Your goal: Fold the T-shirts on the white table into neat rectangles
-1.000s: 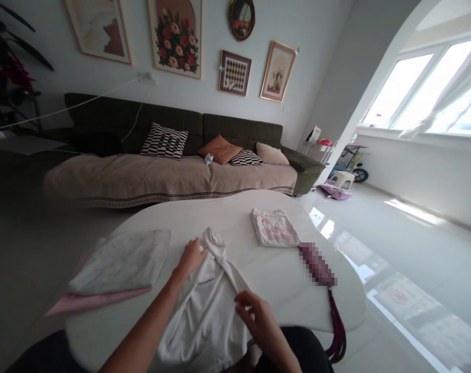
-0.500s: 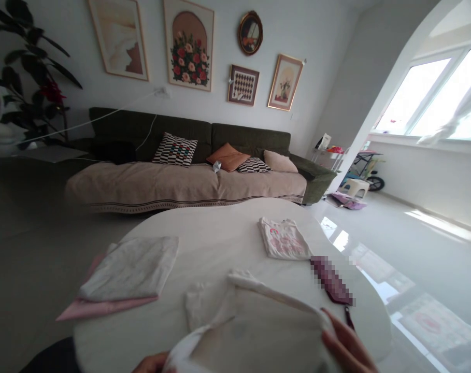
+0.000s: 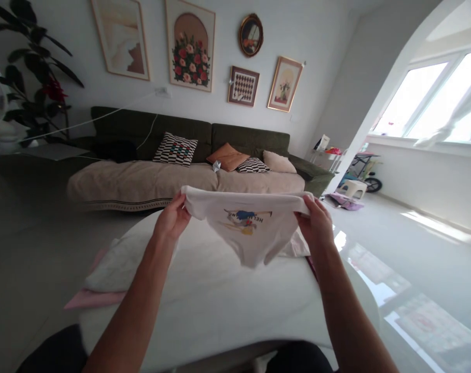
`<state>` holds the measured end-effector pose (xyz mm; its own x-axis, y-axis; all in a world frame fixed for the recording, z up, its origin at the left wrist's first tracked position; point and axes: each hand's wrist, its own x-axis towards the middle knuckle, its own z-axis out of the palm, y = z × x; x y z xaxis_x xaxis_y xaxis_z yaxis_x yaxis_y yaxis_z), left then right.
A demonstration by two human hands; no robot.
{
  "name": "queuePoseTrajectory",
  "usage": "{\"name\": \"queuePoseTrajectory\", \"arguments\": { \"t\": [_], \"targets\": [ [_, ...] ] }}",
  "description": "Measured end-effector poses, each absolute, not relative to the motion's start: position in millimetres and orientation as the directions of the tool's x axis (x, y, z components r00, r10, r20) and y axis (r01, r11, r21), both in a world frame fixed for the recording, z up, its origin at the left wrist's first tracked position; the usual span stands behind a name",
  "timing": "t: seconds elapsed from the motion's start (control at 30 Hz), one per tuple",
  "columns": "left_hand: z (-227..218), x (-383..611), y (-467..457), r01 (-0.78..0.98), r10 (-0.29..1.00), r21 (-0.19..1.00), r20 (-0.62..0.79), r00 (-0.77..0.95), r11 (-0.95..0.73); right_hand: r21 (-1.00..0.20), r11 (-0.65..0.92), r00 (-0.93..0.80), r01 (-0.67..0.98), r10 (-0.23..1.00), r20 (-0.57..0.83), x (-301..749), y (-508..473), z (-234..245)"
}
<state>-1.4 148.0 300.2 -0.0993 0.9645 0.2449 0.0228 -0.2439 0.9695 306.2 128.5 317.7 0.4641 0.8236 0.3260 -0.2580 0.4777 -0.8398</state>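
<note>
Stretched between my two hands hangs a white printed garment (image 3: 219, 212), raised above the table. Its upper edge is pulled nearly straight and its lower part narrows downward. A blue, grey and yellow picture with dark lettering shows on it; the lettering looks turned over. At the left end of that edge, my left hand (image 3: 173, 215) pinches the cloth. My right hand (image 3: 315, 217) grips the opposite corner, thumb and fingers closed. Behind the garment, a folded white shirt (image 3: 297, 246) is mostly covered. Past my left forearm lies a white folded cloth (image 3: 114, 267) over a pink cloth (image 3: 89, 299).
A white oval table (image 3: 227, 311) stands in front of my knees. Part of a dark red item (image 3: 311, 265) shows beside my right forearm. Beyond the table is a green sofa (image 3: 251, 135) with a beige cover and several cushions. Shiny floor (image 3: 398, 259) stretches to the right.
Both hands have lifted the white garment up and away from me, from low over the near table. It is now spread taut, with its print facing me.
</note>
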Motion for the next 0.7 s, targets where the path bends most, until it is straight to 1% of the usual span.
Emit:
{"name": "queuePoseTrajectory", "arguments": {
  "t": [0.07,0.1,0.13,0.17,0.2,0.27,0.33,0.4,0.43,0.47,0.53,0.57,0.63,0.7],
  "targets": [
    [305,-7,155,-0.247,0.959,0.93,0.241,-0.15,-0.272,-0.843,0.451,0.467,-0.293,0.837,0.286,310,126,312],
    [300,-11,155,-0.357,0.961,0.897,0.211,-0.178,-0.263,-0.857,0.413,0.465,-0.309,0.852,0.243,311,123,302],
    [289,-14,153,-0.42,0.965,0.876,0.164,-0.203,-0.237,-0.877,0.366,0.461,-0.311,0.865,0.197,311,119,288],
    [273,-18,150,-0.426,0.969,0.883,0.108,-0.223,-0.196,-0.898,0.312,0.451,-0.311,0.88,0.149,310,114,269],
    [251,-21,144,-0.392,0.969,0.908,0.052,-0.24,-0.146,-0.918,0.252,0.435,-0.306,0.895,0.1,309,108,246],
    [195,-26,129,-0.251,0.966,0.968,-0.043,-0.255,-0.023,-0.956,0.123,0.398,-0.268,0.917,0.006,308,93,192],
    [133,-29,109,-0.003,0.955,0.994,-0.103,-0.278,0.106,-0.985,-0.018,0.377,-0.172,0.923,-0.082,307,75,137],
    [79,-29,88,0.279,0.956,0.94,-0.12,-0.266,0.196,-0.989,-0.141,0.409,-0.036,0.901,-0.143,306,57,92],
    [59,-29,78,0.393,0.966,0.904,-0.075,-0.247,0.17,-0.985,-0.169,0.426,0.046,0.895,-0.133,305,50,75],
    [45,-29,70,0.48,0.976,0.871,0.003,-0.217,0.104,-0.975,-0.183,0.445,0.127,0.889,-0.109,304,43,63],
    [34,-31,59,0.601,0.987,0.799,0.083,-0.137,0.016,-0.944,-0.184,0.463,0.276,0.886,-0.037,303,33,50],
    [34,-34,55,0.645,0.991,0.764,0.087,-0.099,-0.003,-0.922,-0.184,0.461,0.339,0.887,-0.008,302,29,48],
    [42,-43,51,0.726,0.999,0.688,0.036,-0.039,0.004,-0.863,-0.202,0.42,0.462,0.908,0.012,305,22,46],
    [50,-54,48,0.81,0.999,0.586,-0.046,0.008,0.021,-0.777,-0.192,0.29,0.599,0.957,-0.012,313,13,45]
  ]
}}
